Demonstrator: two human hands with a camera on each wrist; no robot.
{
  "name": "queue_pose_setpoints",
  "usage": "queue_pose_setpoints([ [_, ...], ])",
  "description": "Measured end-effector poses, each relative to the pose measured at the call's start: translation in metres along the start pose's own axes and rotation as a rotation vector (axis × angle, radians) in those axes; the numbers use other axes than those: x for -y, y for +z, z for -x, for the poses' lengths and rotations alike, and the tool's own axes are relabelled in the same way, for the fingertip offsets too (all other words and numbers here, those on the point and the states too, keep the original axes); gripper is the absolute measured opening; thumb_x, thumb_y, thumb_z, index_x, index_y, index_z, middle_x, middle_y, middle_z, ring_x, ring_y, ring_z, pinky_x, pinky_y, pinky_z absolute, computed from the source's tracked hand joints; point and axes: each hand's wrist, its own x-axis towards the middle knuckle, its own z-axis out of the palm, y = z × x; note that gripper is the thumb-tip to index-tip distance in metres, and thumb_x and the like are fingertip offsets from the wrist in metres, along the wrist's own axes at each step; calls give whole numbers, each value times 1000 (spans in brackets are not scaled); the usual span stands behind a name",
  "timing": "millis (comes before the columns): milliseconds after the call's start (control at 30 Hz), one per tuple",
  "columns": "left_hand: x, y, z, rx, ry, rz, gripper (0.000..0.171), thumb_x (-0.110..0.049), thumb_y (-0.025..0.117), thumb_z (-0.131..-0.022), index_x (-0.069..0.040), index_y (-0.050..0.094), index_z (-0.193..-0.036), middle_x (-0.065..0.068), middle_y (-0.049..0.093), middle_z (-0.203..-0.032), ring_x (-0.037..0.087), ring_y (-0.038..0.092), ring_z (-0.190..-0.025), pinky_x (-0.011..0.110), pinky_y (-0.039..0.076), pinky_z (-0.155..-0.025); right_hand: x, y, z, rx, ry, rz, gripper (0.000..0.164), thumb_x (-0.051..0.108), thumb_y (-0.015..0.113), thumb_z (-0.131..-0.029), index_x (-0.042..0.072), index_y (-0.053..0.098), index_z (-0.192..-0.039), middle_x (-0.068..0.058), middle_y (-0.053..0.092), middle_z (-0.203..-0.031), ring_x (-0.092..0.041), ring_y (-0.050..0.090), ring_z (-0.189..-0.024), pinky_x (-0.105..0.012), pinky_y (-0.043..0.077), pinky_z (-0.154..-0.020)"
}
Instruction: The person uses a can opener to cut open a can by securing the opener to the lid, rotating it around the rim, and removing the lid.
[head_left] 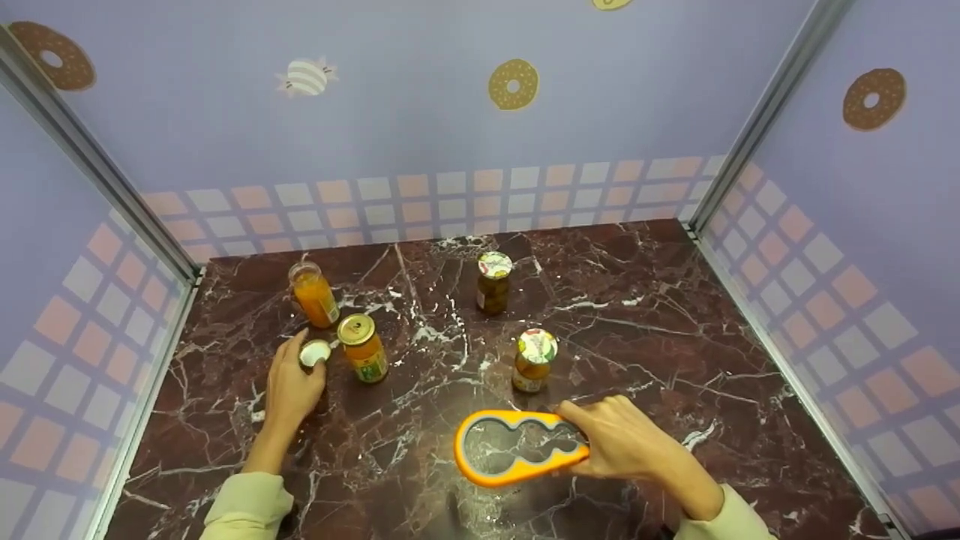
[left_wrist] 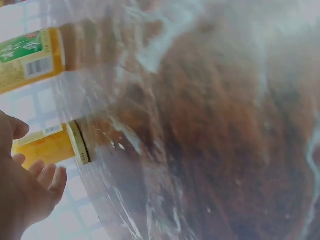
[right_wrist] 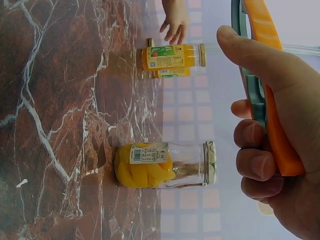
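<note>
My left hand (head_left: 295,381) hovers around a loose metal lid (head_left: 315,353) lying white inside up on the table. In the left wrist view a gap shows between its spread fingers and the lid (left_wrist: 80,142). Behind it stands a lidless glass jar (head_left: 315,298) of orange contents. Beside the lid is a gold-lidded jar (head_left: 363,351) with a green label. My right hand (head_left: 619,439) grips an orange jar opener (head_left: 517,478) by one end, its scalloped grey opening showing above the table. Past the opener stands a patterned-lid jar (head_left: 534,361) of yellow fruit pieces (right_wrist: 142,167).
A jar (head_left: 493,285) of dark contents with a patterned lid stands farther back on the dark red marbled table (head_left: 420,450). Patterned lilac panels (head_left: 420,112) on metal posts enclose the back and both sides.
</note>
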Motion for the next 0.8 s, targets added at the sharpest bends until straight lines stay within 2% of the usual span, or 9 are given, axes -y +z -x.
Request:
queue_pose_setpoints([
  [167,-4,-3,-1,48,-33,150,64,-1,64,-81,-4,39,-139,21,45,-129,36,49,-112,48,42,-87,0,0,0,-1,-3,-3,54,68,67,-65,25,50,-92,19,38,-59,-6,30,-46,-21,23,-43],
  [233,-7,-4,-1,73,-50,243,66,1,63,-81,-4,36,-141,20,44,-132,35,49,-114,46,43,-86,0,0,0,-1,-3,-7,54,67,68,-65,25,49,-92,19,39,-59,-6,31,-46,-21,24,-42],
  [400,-16,-9,-1,190,-113,670,72,9,57,-85,-5,22,-146,22,33,-141,37,38,-123,29,45,-88,0,0,0,-1,4,-11,55,64,71,-63,25,51,-96,19,42,-59,-5,33,-46,-21,25,-43],
  [467,-18,-10,-1,245,-122,800,75,10,56,-86,-4,16,-147,24,27,-143,39,33,-126,23,44,-88,0,0,1,0,9,-7,56,64,71,-62,25,51,-97,19,43,-59,-5,33,-46,-21,25,-43],
  [533,-20,-11,-1,294,-122,846,77,8,59,-85,-4,14,-148,23,25,-144,38,30,-128,25,42,-93,0,-1,1,0,15,-12,57,64,72,-61,25,52,-97,19,43,-59,-5,33,-46,-21,25,-42],
  [667,-23,-6,-2,382,-127,834,83,-1,66,-84,-6,14,-148,19,23,-147,34,26,-132,43,27,-106,0,-2,3,9,27,-14,58,66,71,-61,26,52,-98,19,42,-59,-5,32,-46,-22,25,-42],
  [733,-25,-2,-3,399,-134,821,85,-4,69,-82,-7,16,-148,19,25,-146,33,26,-132,51,21,-107,-1,-2,4,12,33,-6,58,66,71,-60,26,52,-97,20,41,-59,-5,32,-46,-22,25,-42],
  [800,-28,4,-4,406,-146,811,86,-5,71,-80,-8,18,-148,19,29,-144,32,29,-130,50,23,-107,-1,-2,4,16,41,0,58,65,72,-59,26,52,-97,19,42,-59,-5,32,-46,-22,26,-42],
])
